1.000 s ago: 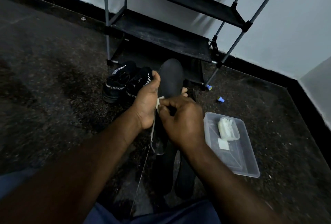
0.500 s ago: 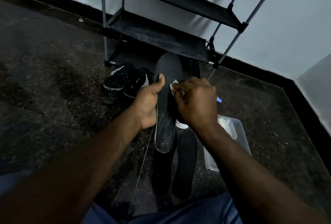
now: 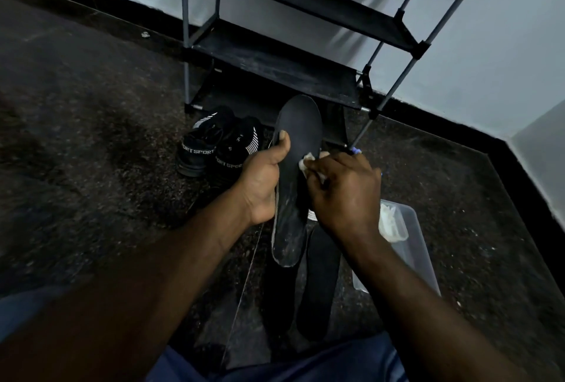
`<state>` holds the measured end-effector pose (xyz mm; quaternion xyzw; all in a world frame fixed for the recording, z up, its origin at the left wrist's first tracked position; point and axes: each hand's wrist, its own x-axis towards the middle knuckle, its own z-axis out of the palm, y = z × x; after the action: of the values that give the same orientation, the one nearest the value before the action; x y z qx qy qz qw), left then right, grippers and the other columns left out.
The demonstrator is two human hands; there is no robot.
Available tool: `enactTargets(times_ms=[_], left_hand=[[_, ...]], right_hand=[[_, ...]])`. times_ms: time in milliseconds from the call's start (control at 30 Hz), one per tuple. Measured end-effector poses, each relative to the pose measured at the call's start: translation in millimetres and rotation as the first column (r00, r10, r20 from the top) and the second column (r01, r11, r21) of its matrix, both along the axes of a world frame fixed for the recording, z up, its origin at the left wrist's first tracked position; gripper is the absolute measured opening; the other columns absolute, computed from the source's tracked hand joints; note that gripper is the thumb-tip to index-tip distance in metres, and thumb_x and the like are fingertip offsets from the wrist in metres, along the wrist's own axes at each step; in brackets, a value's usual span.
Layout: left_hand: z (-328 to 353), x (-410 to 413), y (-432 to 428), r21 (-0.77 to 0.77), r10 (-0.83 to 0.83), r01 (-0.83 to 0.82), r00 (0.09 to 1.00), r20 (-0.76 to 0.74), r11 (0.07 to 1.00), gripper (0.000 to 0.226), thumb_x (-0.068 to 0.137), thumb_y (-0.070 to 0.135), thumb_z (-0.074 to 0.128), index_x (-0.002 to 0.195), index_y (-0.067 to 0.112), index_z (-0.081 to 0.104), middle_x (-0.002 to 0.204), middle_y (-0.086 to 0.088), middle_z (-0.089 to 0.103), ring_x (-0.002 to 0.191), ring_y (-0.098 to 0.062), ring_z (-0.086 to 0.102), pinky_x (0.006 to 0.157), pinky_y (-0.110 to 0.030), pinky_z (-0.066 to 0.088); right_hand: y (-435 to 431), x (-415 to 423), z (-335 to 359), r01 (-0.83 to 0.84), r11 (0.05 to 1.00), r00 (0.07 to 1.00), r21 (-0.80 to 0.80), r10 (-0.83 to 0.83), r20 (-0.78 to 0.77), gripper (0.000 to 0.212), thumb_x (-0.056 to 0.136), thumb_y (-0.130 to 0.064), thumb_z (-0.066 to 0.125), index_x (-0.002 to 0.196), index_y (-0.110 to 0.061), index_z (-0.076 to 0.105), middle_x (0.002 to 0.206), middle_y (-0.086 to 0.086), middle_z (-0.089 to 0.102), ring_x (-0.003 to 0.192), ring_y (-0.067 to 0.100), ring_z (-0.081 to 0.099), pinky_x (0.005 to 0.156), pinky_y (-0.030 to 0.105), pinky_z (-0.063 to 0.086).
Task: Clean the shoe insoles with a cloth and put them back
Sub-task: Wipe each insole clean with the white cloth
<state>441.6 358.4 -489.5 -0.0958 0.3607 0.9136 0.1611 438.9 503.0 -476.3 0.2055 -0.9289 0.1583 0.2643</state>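
While the insole (image 3: 298, 167) stands toe-up, my left hand (image 3: 263, 180) grips its edge as my right hand (image 3: 345, 195) pinches the cloth (image 3: 307, 161) against it.

A black shoe rack (image 3: 275, 67) with grey poles stands ahead of me on the dark speckled floor (image 3: 91, 152), backed against the pale wall (image 3: 474, 30). A black skirting (image 3: 510, 174) runs along the wall's foot and turns the corner to my right. A small blue bit (image 3: 356, 152) lies by the rack's near right foot. A clear plastic tub (image 3: 423, 262) sits on the floor to my right, and a pale scrap (image 3: 145, 34) lies far left near the skirting.
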Motion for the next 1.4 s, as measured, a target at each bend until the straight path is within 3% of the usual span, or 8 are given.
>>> enactTargets(times_ms=[233, 400, 667, 833, 1000, 1100, 1300, 1400], left_hand=[[-1.0, -3.3, 4.2, -0.033, 0.041, -0.041, 0.999, 0.027, 0.999, 0.065, 0.103, 0.060, 0.044, 0.135, 0.007, 0.065, 0.131, -0.018, 0.069, 0.116, -0.033, 0.068, 0.090, -0.041, 0.058], [-4.2, -7.7, -12.9, -0.006, 0.025, -0.025, 1.000, 0.005, 1.000, 0.080, 0.104, 0.065, 0.028, 0.138, -0.002, 0.057, 0.136, -0.016, 0.066, 0.131, -0.025, 0.061, 0.108, -0.041, 0.049], [-7.3, -5.0, 2.5, -0.102, 0.061, -0.058, 0.998, 0.032, 0.993, 0.064, 0.103, 0.061, 0.044, 0.135, 0.009, 0.065, 0.126, -0.016, 0.072, 0.111, -0.031, 0.072, 0.084, -0.038, 0.059], [-11.1, -6.1, -2.6, -0.026, 0.072, -0.072, 0.997, 0.000, 0.997, 0.067, 0.106, 0.058, 0.037, 0.138, 0.003, 0.059, 0.133, -0.017, 0.068, 0.123, -0.030, 0.066, 0.102, -0.043, 0.051], [-4.2, -4.2, -2.2, -0.007, 0.080, -0.080, 0.997, 0.005, 0.997, 0.067, 0.106, 0.058, 0.035, 0.131, 0.003, 0.064, 0.129, -0.017, 0.070, 0.120, -0.030, 0.068, 0.097, -0.043, 0.055], [-1.2, -4.7, -0.8, -0.018, 0.080, -0.080, 0.997, 0.011, 0.997, 0.066, 0.106, 0.058, 0.035, 0.132, 0.005, 0.064, 0.131, -0.016, 0.070, 0.120, -0.029, 0.067, 0.094, -0.041, 0.057], [-7.9, -7.4, -3.1, 0.006, 0.089, -0.089, 0.996, 0.005, 0.996, 0.067, 0.107, 0.059, 0.031, 0.133, 0.004, 0.060, 0.132, -0.016, 0.069, 0.125, -0.029, 0.065, 0.105, -0.045, 0.050], [-8.7, -6.1, -1.6, 0.010, 0.058, -0.058, 0.998, 0.014, 0.998, 0.072, 0.106, 0.061, 0.032, 0.137, 0.002, 0.061, 0.134, -0.016, 0.068, 0.124, -0.030, 0.065, 0.104, -0.045, 0.051]], right_hand=[[-7.3, -5.7, 6.3, 0.017, 0.998, 1.000, -0.059, -0.015, 0.027, 0.020, 0.088, -0.036, 0.063, 0.096, -0.027, 0.079, 0.090, -0.001, 0.072, 0.088, 0.031, 0.063, 0.075, 0.044, 0.049], [-7.4, 13.5, -13.9, 0.008, 0.999, 0.999, -0.037, -0.006, 0.053, 0.019, 0.083, -0.033, 0.066, 0.096, -0.027, 0.079, 0.087, -0.001, 0.070, 0.086, 0.031, 0.062, 0.071, 0.041, 0.047], [-12.0, -3.8, -9.7, 0.042, 0.983, 0.992, -0.176, -0.020, 0.128, 0.022, 0.088, -0.037, 0.062, 0.098, -0.029, 0.080, 0.093, -0.003, 0.074, 0.091, 0.026, 0.066, 0.082, 0.047, 0.052], [-25.8, 24.2, -22.1, -0.053, 0.941, 0.968, -0.335, 0.131, 0.213, 0.023, 0.086, -0.034, 0.063, 0.099, -0.029, 0.081, 0.096, -0.007, 0.077, 0.091, 0.021, 0.067, 0.082, 0.043, 0.054], [-17.7, 19.3, -13.6, 0.003, 0.994, 0.996, -0.105, 0.007, 0.094, 0.018, 0.086, -0.040, 0.064, 0.093, -0.031, 0.079, 0.089, -0.005, 0.074, 0.087, 0.027, 0.064, 0.075, 0.043, 0.049], [-8.8, 1.4, -8.1, 0.129, 0.980, 0.987, -0.154, -0.112, 0.113, 0.018, 0.084, -0.037, 0.066, 0.094, -0.030, 0.079, 0.091, -0.005, 0.073, 0.093, 0.029, 0.065, 0.080, 0.044, 0.049], [-23.2, 20.7, -16.3, -0.043, 0.979, 0.985, -0.200, 0.075, 0.155, 0.023, 0.086, -0.037, 0.061, 0.097, -0.030, 0.080, 0.092, -0.006, 0.075, 0.087, 0.025, 0.065, 0.077, 0.045, 0.052], [-15.6, 12.8, -9.4, 0.007, 0.992, 0.996, -0.127, 0.004, 0.088, 0.024, 0.085, -0.039, 0.060, 0.096, -0.030, 0.079, 0.090, -0.005, 0.074, 0.089, 0.028, 0.065, 0.076, 0.045, 0.050]])
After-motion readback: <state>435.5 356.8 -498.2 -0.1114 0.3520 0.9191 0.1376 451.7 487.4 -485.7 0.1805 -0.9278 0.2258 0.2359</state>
